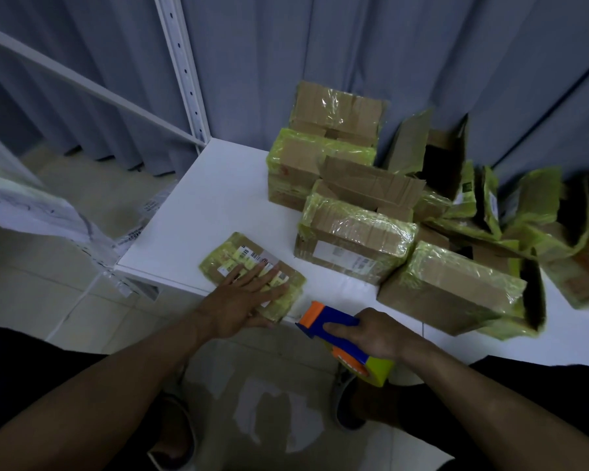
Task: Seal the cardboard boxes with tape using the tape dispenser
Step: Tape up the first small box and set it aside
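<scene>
Palm-down atop small box, left hand

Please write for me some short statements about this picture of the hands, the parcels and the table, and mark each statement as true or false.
1. The left hand lies flat, fingers straight, on the small flat cardboard parcel wrapped in yellow-green tape. True.
2. The right hand holds scissors. False: it grips the blue and orange tape dispenser, which carries a yellow-green tape roll.
3. The small parcel sits on top of the other boxes. False: it lies on the white table near the front edge, apart from the pile of taped cardboard boxes.
4. The brown cardboard box at the back stands open, flaps up. True.
</scene>
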Motion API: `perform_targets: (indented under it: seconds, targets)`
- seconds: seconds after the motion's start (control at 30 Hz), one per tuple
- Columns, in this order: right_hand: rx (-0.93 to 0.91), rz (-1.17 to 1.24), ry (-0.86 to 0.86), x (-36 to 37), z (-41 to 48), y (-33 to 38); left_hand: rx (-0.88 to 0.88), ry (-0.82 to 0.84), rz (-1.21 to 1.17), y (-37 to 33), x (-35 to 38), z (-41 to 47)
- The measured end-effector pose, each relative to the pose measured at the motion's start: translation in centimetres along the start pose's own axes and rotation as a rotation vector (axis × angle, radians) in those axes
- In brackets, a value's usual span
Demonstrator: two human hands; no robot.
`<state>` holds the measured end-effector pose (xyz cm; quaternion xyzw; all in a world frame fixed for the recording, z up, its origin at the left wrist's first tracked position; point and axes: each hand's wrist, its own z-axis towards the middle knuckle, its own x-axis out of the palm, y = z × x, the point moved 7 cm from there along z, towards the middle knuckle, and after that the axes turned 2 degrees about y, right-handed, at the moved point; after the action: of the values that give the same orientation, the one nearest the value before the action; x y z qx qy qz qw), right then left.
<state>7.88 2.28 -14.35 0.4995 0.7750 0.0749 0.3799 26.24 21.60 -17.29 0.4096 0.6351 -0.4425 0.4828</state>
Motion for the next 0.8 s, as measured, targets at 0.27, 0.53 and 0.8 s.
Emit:
perform_targets:
  seconds: [0.27, 0.53, 0.8]
  targets:
    - [0.006, -0.058, 0.038, 1.1, 2.4, 1.9, -0.036, -0.069, 0.129, -0.9, 0.3, -0.3]
    - [-0.017, -0.194, -0.032, -0.2, 2.4, 3.9, 0.014, -0.09, 0.123, -0.4, 0.3, -0.4]
    - [-0.03, -0.359, -0.097, 0.8, 1.7, 5.1, 0.012, -0.097, 0.092, 0.1, -0.2, -0.3]
